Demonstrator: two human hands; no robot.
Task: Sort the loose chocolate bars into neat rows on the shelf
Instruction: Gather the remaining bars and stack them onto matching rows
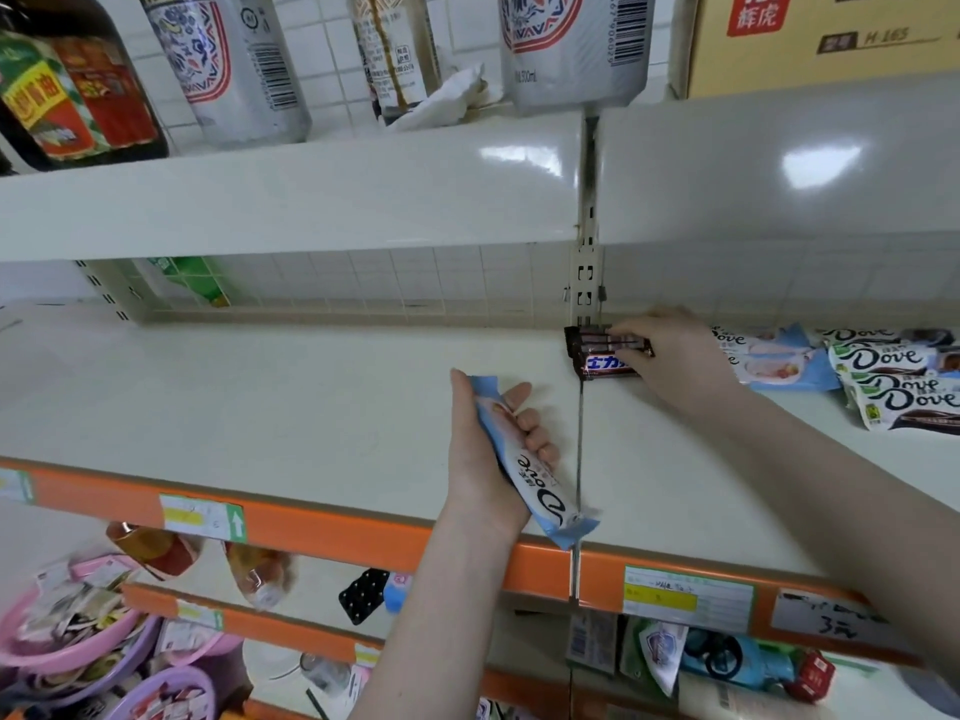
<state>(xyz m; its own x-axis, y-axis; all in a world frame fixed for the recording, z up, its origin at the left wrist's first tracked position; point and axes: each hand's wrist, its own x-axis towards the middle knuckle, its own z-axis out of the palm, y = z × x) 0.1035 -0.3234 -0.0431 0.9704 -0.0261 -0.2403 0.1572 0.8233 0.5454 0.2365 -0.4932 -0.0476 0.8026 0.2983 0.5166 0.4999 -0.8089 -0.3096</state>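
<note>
Small grocery shop. Cream metal shelf (260, 387) carried orange price strip (322, 527) with paper price labels (688, 597); bottled drinks (228, 70) stood above shelf, packaged snacks (898, 387) at its right end.

"Dove" reads on the light-blue wrapped chocolate bar (530, 465) and the white-wrapped bars (893, 379); "H 165" on the tan cardboard box (831, 39).

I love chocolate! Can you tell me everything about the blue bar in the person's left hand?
The blue bar is a long, flat Dove chocolate in a shiny light-blue and white wrapper with a pinkish picture and crimped ends. The left hand grips its middle, fingers curled over the front. It is held tilted above the pale shelf, its lower end sticking out past the orange front edge. It looks sealed.
</note>
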